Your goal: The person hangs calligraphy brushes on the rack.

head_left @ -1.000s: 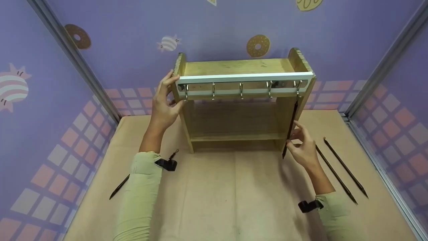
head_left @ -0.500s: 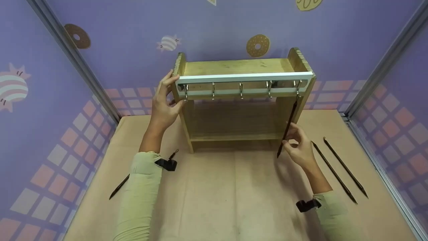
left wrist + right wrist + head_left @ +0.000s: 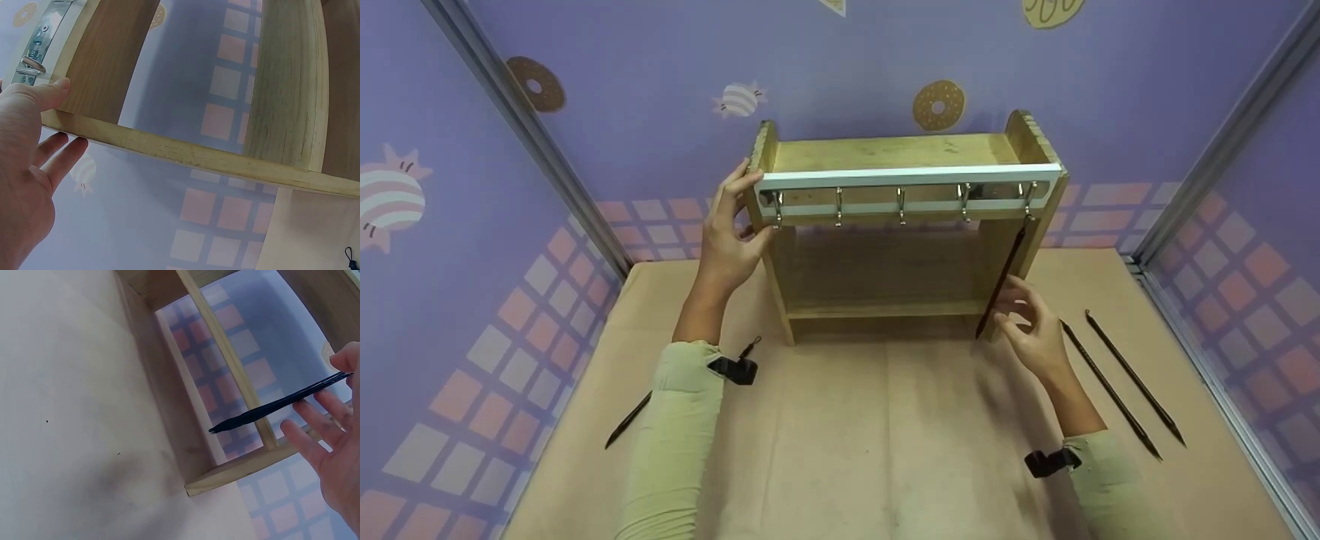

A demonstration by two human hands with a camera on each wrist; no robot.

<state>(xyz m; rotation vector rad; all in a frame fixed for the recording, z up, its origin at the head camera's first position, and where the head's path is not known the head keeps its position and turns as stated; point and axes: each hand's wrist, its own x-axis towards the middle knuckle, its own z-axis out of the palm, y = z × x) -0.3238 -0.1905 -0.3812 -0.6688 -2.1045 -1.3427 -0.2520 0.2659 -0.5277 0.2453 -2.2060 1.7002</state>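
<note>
A wooden shelf (image 3: 885, 308) stands against the back wall, with a white hook rail (image 3: 870, 175) across its upper front. My left hand (image 3: 729, 244) grips its left side panel; in the left wrist view the thumb lies on the front edge and fingers show on the outer face. From the rightmost hook (image 3: 1028, 202) hangs a dark calligraphy brush (image 3: 1009, 260), slanting with its pointed tip down to the left. Beside it is my right hand (image 3: 1039, 334), fingers spread and loosely bent. In the right wrist view the brush (image 3: 253, 415) passes between thumb and fingers without being pinched.
Two more dark brushes (image 3: 1136, 379) lie on the table to the right. Another brush (image 3: 628, 421) lies at the left, partly hidden under the left sleeve. Patterned purple panels (image 3: 840, 67) enclose the back and sides of the cloth-covered table (image 3: 840, 450).
The hanging brush's lower end has swung left, and my right hand has shifted slightly left and loosened from it. My left hand stays on the shelf's side.
</note>
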